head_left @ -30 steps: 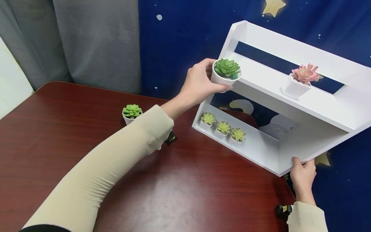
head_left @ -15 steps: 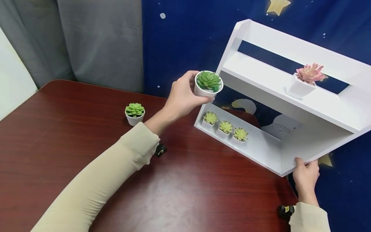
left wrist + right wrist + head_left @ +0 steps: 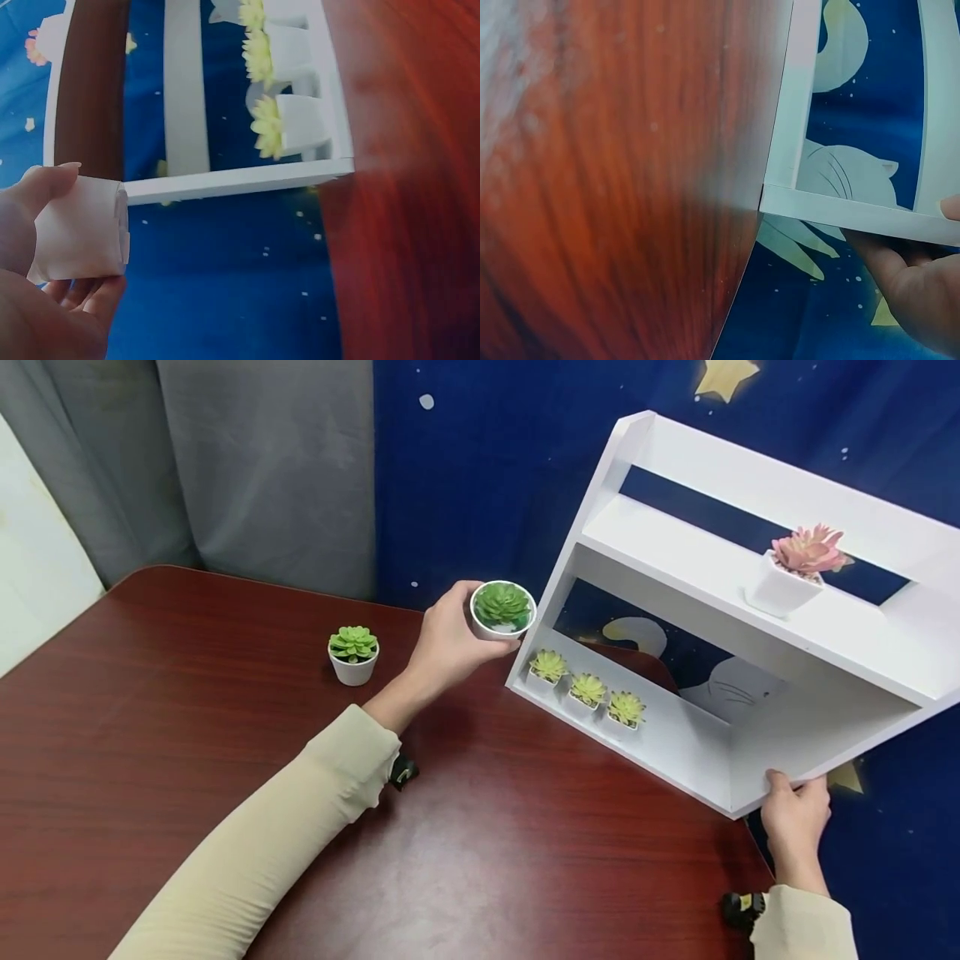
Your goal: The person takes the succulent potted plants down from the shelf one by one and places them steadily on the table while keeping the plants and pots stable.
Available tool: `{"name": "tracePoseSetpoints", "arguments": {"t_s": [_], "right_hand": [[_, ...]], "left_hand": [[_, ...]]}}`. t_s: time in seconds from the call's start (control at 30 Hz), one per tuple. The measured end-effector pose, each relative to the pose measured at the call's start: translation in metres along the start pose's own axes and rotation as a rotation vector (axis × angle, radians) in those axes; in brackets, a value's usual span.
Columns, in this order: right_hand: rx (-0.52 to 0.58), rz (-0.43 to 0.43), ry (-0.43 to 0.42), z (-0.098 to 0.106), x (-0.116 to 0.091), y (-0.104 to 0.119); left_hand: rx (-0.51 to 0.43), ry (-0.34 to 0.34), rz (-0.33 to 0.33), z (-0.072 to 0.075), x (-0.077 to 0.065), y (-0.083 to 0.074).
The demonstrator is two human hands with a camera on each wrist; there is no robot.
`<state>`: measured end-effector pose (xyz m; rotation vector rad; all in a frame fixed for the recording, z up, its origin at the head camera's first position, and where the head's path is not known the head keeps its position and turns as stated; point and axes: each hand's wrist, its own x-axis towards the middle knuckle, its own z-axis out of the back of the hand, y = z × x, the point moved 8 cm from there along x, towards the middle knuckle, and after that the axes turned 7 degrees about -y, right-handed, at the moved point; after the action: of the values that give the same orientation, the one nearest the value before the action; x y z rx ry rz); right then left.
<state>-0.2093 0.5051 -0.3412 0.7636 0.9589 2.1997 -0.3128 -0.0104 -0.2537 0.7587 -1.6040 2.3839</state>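
Observation:
My left hand (image 3: 453,639) grips a round white pot with a dark green succulent (image 3: 502,607), held above the table just left of the white shelf (image 3: 667,558). In the left wrist view the pot (image 3: 81,229) lies sideways between thumb and fingers. My right hand (image 3: 797,818) holds the shelf's right side panel near its lower corner, thumb on the inner face; the right wrist view shows the fingers (image 3: 881,259) beneath that panel. A pink succulent in a white pot (image 3: 783,583) stands on the upper shelf. Several small yellow-green succulents (image 3: 587,692) line the lower shelf's left part.
Another green succulent in a round white pot (image 3: 354,667) stands on the reddish-brown wooden table (image 3: 187,718), left of my left hand. Behind the table hang a grey curtain (image 3: 277,477) and a dark blue cloth (image 3: 480,468) with stars.
My left hand has carried the potted green succulent from the upper shelf's left end leftward and down, away from the shelf. My right hand keeps its hold on the side panel.

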Motion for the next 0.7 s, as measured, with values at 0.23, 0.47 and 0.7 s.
{"name": "tracePoseSetpoints", "arguments": {"t_s": [0.23, 0.47, 0.7], "right_hand": [[0.006, -0.002, 0.002, -0.001, 0.001, 0.001], [0.004, 0.007, 0.000, -0.001, 0.001, 0.000], [0.011, -0.001, 0.005, -0.002, 0.001, -0.001]], "left_hand": [[0.043, -0.025, 0.104, 0.001, -0.002, 0.029], [0.071, -0.009, 0.195, 0.000, -0.004, 0.058], [0.055, -0.027, 0.271, 0.001, -0.007, 0.085]]}}
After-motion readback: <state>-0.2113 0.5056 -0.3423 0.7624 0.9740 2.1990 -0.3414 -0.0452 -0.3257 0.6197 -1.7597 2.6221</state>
